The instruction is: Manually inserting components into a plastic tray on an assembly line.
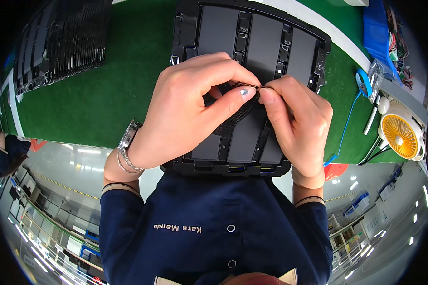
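My left hand (190,95) and my right hand (299,118) meet above a black plastic tray (191,28). Thumb and forefinger of each are pinched together on a thin black strip with a grid pattern (240,116). The right fingertips grip its end, close beside the left ones. From there the strip hangs down behind my left thumb, and part of it is hidden by that hand. Flat dark grey panels (264,45) lie side by side in the tray, separated by narrow ribs with small recesses.
A stack of black trays (66,47) stands at the far left of the green table mat (133,71). On the right are a blue wrist strap with its cord (351,116), a white and yellow fan (398,135) and a blue bin (378,31) near cables. Another person (12,154) is at the left edge.
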{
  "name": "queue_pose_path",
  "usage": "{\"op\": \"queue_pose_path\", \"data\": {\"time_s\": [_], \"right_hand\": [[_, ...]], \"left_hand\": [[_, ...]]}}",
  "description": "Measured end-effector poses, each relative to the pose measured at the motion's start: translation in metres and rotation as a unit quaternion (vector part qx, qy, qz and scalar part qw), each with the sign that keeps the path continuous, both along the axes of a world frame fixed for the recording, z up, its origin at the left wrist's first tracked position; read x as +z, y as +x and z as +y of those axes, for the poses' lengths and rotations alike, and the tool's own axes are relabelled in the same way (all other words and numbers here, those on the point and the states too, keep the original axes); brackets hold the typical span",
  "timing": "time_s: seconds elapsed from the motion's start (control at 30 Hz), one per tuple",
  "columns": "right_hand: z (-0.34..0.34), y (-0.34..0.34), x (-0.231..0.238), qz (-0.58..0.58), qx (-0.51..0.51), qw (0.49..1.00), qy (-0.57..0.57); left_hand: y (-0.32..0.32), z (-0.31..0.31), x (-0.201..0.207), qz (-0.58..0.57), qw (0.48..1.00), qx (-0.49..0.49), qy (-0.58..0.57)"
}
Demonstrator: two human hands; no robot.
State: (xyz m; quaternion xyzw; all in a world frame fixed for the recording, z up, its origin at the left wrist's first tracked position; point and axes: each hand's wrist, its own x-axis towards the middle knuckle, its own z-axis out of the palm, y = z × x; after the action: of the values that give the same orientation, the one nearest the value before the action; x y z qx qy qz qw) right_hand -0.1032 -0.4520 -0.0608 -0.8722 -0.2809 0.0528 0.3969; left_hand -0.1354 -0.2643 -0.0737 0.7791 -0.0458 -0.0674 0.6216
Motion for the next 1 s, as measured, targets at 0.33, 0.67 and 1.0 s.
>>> {"op": "queue_pose_path", "data": {"time_s": [0.33, 0.67, 1.0], "right_hand": [[0.000, 0.003, 0.002, -0.008, 0.010, 1.000, 0.004], [-0.002, 0.000, 0.007, 0.164, -0.002, 0.985, 0.043], [-0.006, 0.006, 0.009, 0.192, 0.023, 0.981, 0.020]], "left_hand": [[-0.001, 0.000, 0.000, 0.019, 1.000, -0.006, -0.002], [-0.002, 0.000, -0.001, 0.014, 1.000, -0.009, 0.010], [-0.003, -0.001, 0.000, 0.005, 0.999, -0.015, 0.031]]}}
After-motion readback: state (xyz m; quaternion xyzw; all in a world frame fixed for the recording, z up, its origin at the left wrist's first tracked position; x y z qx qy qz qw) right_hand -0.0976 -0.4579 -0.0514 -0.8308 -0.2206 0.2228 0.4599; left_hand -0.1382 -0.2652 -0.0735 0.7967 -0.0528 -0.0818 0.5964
